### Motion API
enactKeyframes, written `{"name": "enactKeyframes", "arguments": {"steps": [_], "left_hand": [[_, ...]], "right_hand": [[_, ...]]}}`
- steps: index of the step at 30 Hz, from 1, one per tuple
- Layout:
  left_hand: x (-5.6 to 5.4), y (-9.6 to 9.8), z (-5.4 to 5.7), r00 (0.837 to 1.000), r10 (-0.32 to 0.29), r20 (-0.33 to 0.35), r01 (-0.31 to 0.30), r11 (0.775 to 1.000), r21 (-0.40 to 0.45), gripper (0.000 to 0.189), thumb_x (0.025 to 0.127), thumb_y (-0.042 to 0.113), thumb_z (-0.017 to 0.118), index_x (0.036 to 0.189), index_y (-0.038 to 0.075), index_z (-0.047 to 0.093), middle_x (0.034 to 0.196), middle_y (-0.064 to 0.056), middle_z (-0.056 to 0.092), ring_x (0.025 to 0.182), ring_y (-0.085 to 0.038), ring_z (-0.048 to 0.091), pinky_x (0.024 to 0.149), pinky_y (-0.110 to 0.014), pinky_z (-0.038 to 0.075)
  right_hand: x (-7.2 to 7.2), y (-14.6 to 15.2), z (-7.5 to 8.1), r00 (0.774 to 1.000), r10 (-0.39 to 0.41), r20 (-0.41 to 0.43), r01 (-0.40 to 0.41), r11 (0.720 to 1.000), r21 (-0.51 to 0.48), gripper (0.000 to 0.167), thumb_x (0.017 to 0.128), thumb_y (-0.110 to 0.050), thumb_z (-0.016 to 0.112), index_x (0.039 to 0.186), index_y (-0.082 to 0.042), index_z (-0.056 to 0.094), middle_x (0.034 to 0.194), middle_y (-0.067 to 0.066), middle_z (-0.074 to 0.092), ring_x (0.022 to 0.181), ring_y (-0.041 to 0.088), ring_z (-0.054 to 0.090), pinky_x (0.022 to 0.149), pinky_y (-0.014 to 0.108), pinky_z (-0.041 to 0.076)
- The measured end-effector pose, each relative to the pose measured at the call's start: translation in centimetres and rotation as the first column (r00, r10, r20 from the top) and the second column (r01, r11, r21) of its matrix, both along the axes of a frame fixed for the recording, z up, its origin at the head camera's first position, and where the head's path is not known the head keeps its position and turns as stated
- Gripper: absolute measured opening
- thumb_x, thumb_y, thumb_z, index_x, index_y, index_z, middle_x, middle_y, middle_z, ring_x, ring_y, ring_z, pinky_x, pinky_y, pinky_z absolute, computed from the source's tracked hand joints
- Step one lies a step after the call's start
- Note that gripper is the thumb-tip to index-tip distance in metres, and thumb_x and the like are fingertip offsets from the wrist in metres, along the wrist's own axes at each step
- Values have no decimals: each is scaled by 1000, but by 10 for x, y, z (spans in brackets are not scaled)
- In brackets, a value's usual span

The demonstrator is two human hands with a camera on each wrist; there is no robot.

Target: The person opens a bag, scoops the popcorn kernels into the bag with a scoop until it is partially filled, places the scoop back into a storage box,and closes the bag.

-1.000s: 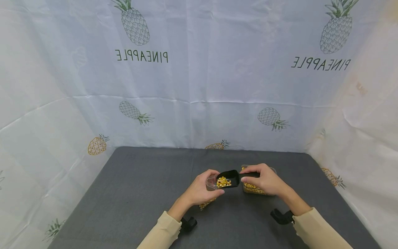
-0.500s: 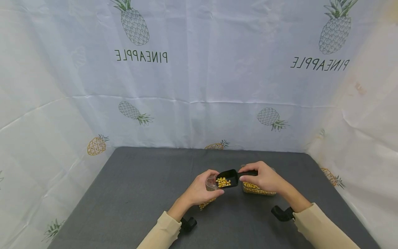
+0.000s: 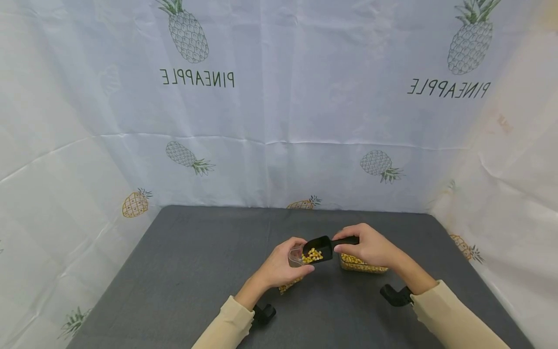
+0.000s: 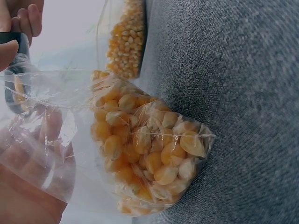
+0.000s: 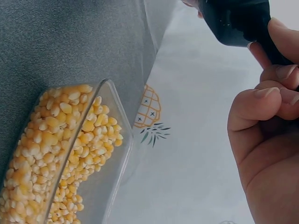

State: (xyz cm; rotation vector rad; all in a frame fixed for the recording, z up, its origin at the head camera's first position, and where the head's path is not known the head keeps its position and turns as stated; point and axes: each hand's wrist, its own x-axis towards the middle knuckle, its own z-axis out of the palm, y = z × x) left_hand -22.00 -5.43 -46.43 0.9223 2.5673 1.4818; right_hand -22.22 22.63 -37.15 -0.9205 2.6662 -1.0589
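Two hands are at work over one grey table (image 3: 183, 271), with one black scoop, one clear plastic bag and one clear container of corn kernels between them. The right hand (image 3: 370, 249) pinches the handle of the black scoop (image 3: 321, 248) between thumb and curled fingers; the bowl of the scoop sticks out to the left of that grip, tilted, with a small heap of yellow kernels in it, right at the mouth of the bag. The left hand (image 3: 281, 266) has its fingers curled round the open top of the clear plastic bag (image 4: 140, 154), holding the mouth open beside the scoop's bowl. The bag hangs below that hand and its lower end, packed with kernels, rests on the table. Just right of the bag, under the right hand, stands the clear container (image 5: 100, 154), part full of corn kernels (image 5: 56, 154). Behind the table hangs a white cloth (image 3: 279, 111) printed with pineapples.
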Motion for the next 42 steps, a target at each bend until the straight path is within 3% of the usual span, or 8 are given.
{"name": "enactKeyframes", "arguments": {"steps": [6, 15, 24, 30, 36, 39, 42], "left_hand": [[0, 0, 1, 1000, 6, 7, -6, 1000, -6, 61, 93, 43, 74, 140, 11, 53, 128, -4, 61, 108, -16, 63, 91, -36, 54], [-2, 0, -2, 1000, -6, -2, 6, 1000, 24, 56, 92, 40, 76, 137, 13, 55, 122, 1, 62, 105, -13, 62, 91, -36, 54], [-2, 0, 0, 1000, -4, -3, 4, 1000, 21, 57, 92, 41, 75, 137, 13, 55, 125, 0, 62, 105, -14, 62, 90, -36, 54], [-2, 1, 2, 1000, -8, 2, 8, 1000, 25, 57, 91, 40, 76, 138, 13, 55, 125, 0, 63, 105, -12, 62, 90, -36, 54], [-3, 1, 1, 1000, 2, 9, -2, 1000, 6, 60, 91, 40, 76, 139, 11, 54, 126, -3, 63, 106, -13, 62, 91, -37, 53], [-2, 0, 0, 1000, 5, 14, -5, 1000, 0, 60, 92, 41, 75, 140, 12, 54, 124, -1, 62, 105, -13, 62, 90, -38, 53], [-3, 0, 0, 1000, -5, 19, 4, 1000, 15, 56, 93, 40, 75, 139, 14, 55, 117, 1, 62, 101, -12, 63, 88, -36, 54]], "right_hand": [[0, -3, 4, 1000, 4, 0, -4, 1000, 18, 29, 99, -30, 69, 120, -9, 74, 117, 5, 70, 106, 25, 65, 84, 37, 54], [-1, -6, 8, 1000, 13, -15, -13, 999, 41, 30, 99, -32, 69, 119, -10, 74, 113, 1, 71, 101, 21, 65, 80, 36, 54], [1, -2, 1, 1000, -3, -31, 4, 1000, 21, 32, 99, -32, 69, 120, -9, 73, 118, 6, 70, 107, 27, 66, 83, 37, 55], [5, 2, -9, 999, -41, -30, 39, 997, -62, 29, 98, -26, 70, 119, -6, 74, 121, 14, 70, 104, 25, 67, 79, 30, 55], [9, 6, -21, 994, -104, 30, 108, 980, -169, 30, 96, -22, 73, 119, -2, 73, 119, 18, 69, 72, 12, 57, 62, 28, 49], [12, 8, -27, 987, -152, 48, 159, 969, -188, 30, 96, -23, 73, 119, -4, 74, 122, 18, 69, 81, 15, 62, 66, 29, 51], [14, 10, -32, 984, -173, 42, 178, 963, -203, 30, 97, -23, 72, 121, -6, 74, 126, 19, 68, 104, 30, 67, 81, 39, 57]]}}
